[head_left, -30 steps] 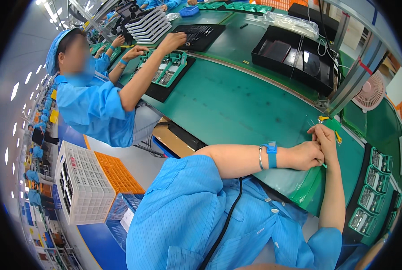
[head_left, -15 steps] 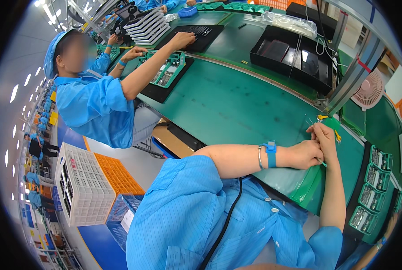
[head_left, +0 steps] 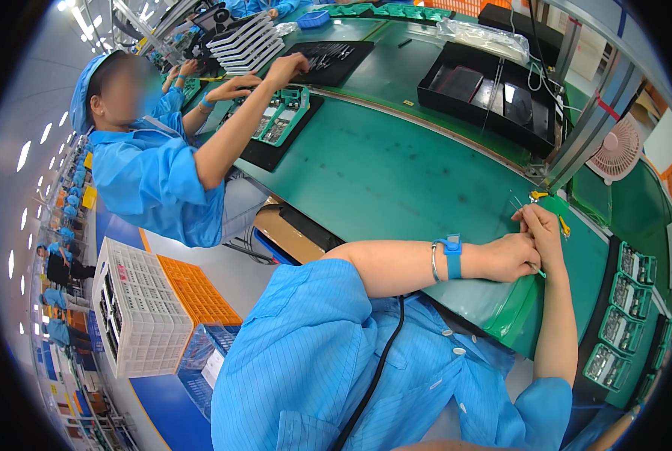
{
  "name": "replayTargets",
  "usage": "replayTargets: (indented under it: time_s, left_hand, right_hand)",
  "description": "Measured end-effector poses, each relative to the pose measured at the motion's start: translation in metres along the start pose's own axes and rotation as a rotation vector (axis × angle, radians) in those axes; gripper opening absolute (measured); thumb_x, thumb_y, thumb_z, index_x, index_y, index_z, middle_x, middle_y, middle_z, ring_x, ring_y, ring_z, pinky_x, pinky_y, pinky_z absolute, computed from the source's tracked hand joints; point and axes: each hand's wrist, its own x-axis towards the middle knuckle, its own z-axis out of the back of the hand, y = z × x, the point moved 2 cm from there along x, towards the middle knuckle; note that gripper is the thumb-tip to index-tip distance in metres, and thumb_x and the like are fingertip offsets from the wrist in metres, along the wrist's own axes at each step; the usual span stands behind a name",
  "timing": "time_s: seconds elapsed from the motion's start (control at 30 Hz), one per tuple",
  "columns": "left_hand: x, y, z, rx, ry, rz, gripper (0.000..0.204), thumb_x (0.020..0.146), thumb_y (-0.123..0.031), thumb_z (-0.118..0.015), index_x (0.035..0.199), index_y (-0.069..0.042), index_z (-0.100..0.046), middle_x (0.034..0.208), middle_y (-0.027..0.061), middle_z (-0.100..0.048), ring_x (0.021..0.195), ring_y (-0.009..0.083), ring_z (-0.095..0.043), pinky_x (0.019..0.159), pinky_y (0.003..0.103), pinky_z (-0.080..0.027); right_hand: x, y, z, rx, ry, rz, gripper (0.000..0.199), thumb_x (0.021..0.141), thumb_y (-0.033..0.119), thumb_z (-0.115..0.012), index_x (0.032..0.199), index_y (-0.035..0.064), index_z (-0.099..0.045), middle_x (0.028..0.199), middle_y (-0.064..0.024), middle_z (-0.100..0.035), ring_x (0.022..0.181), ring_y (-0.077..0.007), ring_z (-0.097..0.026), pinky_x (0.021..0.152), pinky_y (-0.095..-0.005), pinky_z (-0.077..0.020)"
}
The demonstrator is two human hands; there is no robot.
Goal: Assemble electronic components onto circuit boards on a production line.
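My left hand (head_left: 513, 258), with a blue wrist strap (head_left: 453, 257) and a bangle behind it, is closed against my right hand (head_left: 543, 231) at the right part of the green bench. The right fingers are pinched together. Thin metal prongs (head_left: 516, 201) stick out past them. A small pale green end (head_left: 538, 271) pokes out below the left hand. Whether both ends belong to one tool is hidden by my fingers, as is whatever the left hand grips. Beside the right hand lie two yellow pieces, one farther back (head_left: 537, 196) and one nearer (head_left: 564, 227).
Green trays of small parts (head_left: 622, 323) line the right. A black bin (head_left: 494, 98) and metal post (head_left: 595, 124) stand behind. At left, a co-worker (head_left: 152, 173) works over a green tray (head_left: 283, 116) and a black mat (head_left: 328, 62). White and orange crates (head_left: 144, 312) stand below left.
The co-worker's far hand has drawn back to the left from the black mat, and their other hand has shifted above the green tray. My own hands look unmoved.
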Motion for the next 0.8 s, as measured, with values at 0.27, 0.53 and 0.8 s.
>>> replayTargets:
  time_s: [0.27,0.53,0.8]
  left_hand:
    - [-0.0005,0.0035,-0.0014,-0.002,0.012,-0.014,0.008,0.079,-0.004,-0.067,0.084,-0.003,-0.072,0.09,0.0158,-0.069,0.095,0.0347,-0.064,0.082,0.044,-0.052]
    - [-0.0007,0.0011,-0.0004,0.001,0.008,-0.009,0.008,0.079,-0.004,-0.067,0.084,-0.003,-0.073,0.091,0.0156,-0.069,0.096,0.0345,-0.063,0.083,0.044,-0.053]
    - [-0.0017,0.0028,-0.0017,0.007,0.003,-0.007,0.007,0.078,-0.005,-0.068,0.083,-0.003,-0.072,0.091,0.0156,-0.069,0.096,0.0344,-0.064,0.083,0.044,-0.053]
  right_hand:
    - [0.0,0.0,-0.0005,-0.005,-0.002,-0.003,0.034,0.101,0.028,-0.06,0.081,0.0012,-0.067,0.064,0.0041,-0.048,0.06,-0.0041,-0.041,0.054,-0.0234,-0.0309]
    - [0.0002,0.0009,-0.0009,0.001,-0.01,-0.009,0.034,0.101,0.027,-0.06,0.081,0.0007,-0.067,0.065,0.0041,-0.047,0.06,-0.0044,-0.041,0.054,-0.024,-0.0306]
    - [-0.0004,0.0003,-0.0017,-0.003,-0.013,-0.01,0.033,0.101,0.026,-0.061,0.081,0.0009,-0.067,0.065,0.0042,-0.048,0.06,-0.0042,-0.041,0.054,-0.0237,-0.0309]
